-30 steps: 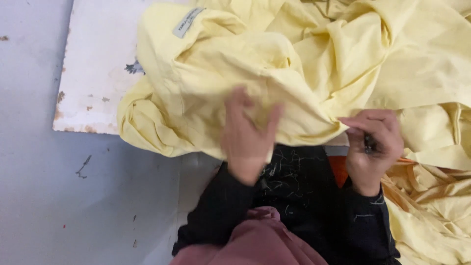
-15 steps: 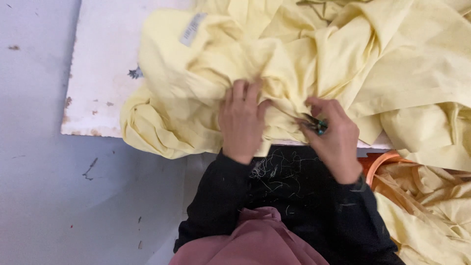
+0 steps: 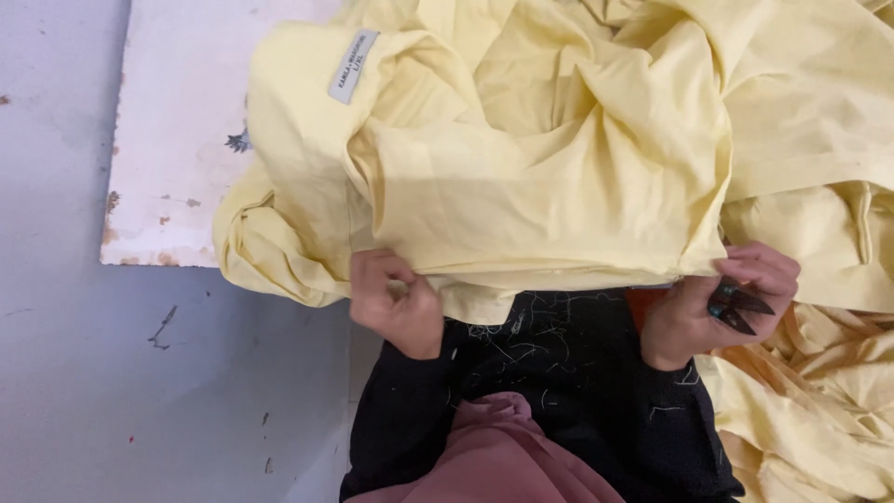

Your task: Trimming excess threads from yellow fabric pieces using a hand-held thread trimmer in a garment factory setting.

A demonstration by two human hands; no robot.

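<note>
Item: yellow garment, hem stretched left-right across mid-frame, pinched by left hand and right hand, which also clasped snips.

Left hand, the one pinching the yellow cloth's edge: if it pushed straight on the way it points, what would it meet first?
Most likely the yellow cloth itself: the left hand points up into its folds, already gripping the hem. Depth under the folds is unclear.

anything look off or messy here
Loose thread bits litter the black garment on the person's front, below the yellow cloth. The white board is chipped and stained along its lower edge.
</note>
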